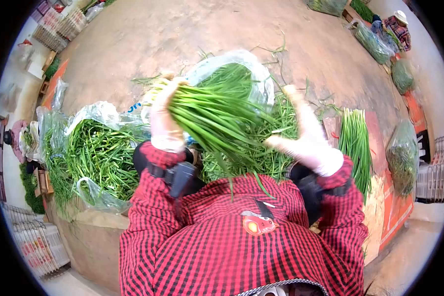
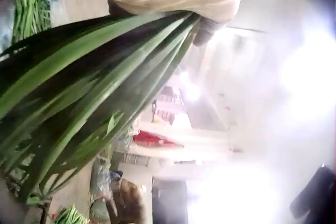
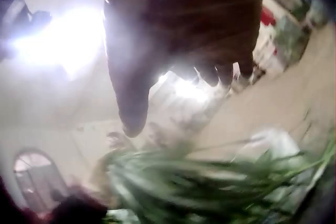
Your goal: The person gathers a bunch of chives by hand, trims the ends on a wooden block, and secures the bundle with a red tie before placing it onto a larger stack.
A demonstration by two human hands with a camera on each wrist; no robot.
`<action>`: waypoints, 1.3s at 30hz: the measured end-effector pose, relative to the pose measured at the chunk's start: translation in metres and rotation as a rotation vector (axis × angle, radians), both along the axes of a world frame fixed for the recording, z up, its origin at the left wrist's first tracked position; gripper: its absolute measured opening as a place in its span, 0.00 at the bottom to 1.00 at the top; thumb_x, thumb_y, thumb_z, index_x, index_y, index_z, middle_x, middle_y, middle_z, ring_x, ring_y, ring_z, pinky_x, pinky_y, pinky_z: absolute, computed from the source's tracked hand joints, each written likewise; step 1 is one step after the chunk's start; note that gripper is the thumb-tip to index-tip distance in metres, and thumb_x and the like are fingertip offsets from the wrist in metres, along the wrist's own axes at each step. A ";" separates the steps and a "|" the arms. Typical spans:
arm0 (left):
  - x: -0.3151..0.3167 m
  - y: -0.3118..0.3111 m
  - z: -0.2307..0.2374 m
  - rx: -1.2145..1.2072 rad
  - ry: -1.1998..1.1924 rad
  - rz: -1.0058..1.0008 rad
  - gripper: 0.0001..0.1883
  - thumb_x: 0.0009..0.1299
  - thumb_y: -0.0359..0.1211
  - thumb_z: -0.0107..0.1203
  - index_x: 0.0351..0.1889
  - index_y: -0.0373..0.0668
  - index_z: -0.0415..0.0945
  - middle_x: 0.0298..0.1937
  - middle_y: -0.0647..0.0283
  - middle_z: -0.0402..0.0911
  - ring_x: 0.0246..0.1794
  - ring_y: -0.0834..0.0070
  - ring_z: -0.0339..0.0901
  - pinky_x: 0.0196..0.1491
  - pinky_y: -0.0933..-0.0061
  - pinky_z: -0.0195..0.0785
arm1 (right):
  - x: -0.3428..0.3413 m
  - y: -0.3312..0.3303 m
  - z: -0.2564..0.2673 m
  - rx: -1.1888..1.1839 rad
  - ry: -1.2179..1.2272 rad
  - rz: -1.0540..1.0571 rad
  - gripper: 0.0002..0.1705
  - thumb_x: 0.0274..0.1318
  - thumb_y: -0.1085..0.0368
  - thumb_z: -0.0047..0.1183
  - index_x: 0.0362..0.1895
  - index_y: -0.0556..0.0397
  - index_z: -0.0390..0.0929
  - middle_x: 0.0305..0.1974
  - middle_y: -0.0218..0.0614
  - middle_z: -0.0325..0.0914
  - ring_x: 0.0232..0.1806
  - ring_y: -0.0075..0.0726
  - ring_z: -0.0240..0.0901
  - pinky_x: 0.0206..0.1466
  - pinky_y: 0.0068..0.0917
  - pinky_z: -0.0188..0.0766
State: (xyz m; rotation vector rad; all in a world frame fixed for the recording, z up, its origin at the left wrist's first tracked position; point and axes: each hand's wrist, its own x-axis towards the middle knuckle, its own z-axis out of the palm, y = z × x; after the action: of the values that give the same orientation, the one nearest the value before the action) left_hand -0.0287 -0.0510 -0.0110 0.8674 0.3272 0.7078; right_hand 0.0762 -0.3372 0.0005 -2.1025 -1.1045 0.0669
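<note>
On the floor [image 1: 182, 29] we see loose greens [image 1: 274, 160] beside an open bag [image 1: 241, 59]. Our 1 bunch [image 1: 212, 111] is above them, its leaves hanging down toward our right side. Our left hand [image 1: 165, 118] grips it near the pale ends, fingers curled round the stems. Our right hand [image 1: 311, 135] is empty, its thumb and fingers spread apart. We should grip firmly, without crushing the stems, and support the leaves gently from below, so the stems stay even.
</note>
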 end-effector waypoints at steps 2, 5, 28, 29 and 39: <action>0.010 -0.032 -0.002 -0.047 0.007 -0.070 0.24 0.67 0.29 0.62 0.60 0.39 0.70 0.43 0.62 0.82 0.44 0.73 0.80 0.50 0.70 0.76 | -0.026 0.041 -0.002 -0.018 -0.141 0.126 0.68 0.39 0.45 0.73 0.76 0.65 0.45 0.72 0.63 0.53 0.76 0.62 0.48 0.79 0.46 0.43; 0.024 -0.077 0.000 -0.225 0.002 -0.193 0.26 0.66 0.27 0.64 0.62 0.42 0.70 0.47 0.64 0.81 0.46 0.73 0.79 0.52 0.70 0.74 | -0.035 0.081 -0.052 0.127 -0.093 0.064 0.66 0.40 0.50 0.70 0.76 0.65 0.43 0.71 0.65 0.54 0.75 0.64 0.51 0.77 0.47 0.49; 0.033 -0.082 -0.035 -0.121 -0.217 -1.001 0.42 0.65 0.39 0.65 0.76 0.42 0.57 0.65 0.60 0.74 0.62 0.67 0.74 0.66 0.63 0.65 | -0.029 0.012 -0.060 0.460 1.729 0.413 0.39 0.54 0.47 0.65 0.63 0.54 0.67 0.44 0.46 0.81 0.41 0.43 0.82 0.44 0.38 0.82; 0.033 -0.086 -0.035 -0.143 -0.275 -1.019 0.44 0.64 0.39 0.65 0.76 0.42 0.56 0.65 0.59 0.74 0.63 0.66 0.74 0.68 0.63 0.63 | -0.031 0.012 -0.060 0.444 1.800 0.448 0.39 0.54 0.46 0.65 0.63 0.54 0.67 0.44 0.46 0.81 0.42 0.44 0.82 0.44 0.38 0.82; 0.031 -0.073 -0.052 -0.346 -0.216 -0.738 0.36 0.72 0.40 0.57 0.74 0.37 0.57 0.43 0.61 0.78 0.49 0.66 0.77 0.61 0.60 0.70 | -0.005 0.022 -0.043 0.216 0.551 -0.091 0.30 0.57 0.48 0.67 0.51 0.60 0.77 0.39 0.31 0.81 0.42 0.26 0.77 0.46 0.28 0.75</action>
State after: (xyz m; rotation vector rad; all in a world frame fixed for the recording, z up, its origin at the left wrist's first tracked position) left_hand 0.0021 -0.1242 -0.0632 0.5131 -0.0748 0.0463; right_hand 0.0712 -0.3148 -0.0423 -1.7822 -0.6511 0.4364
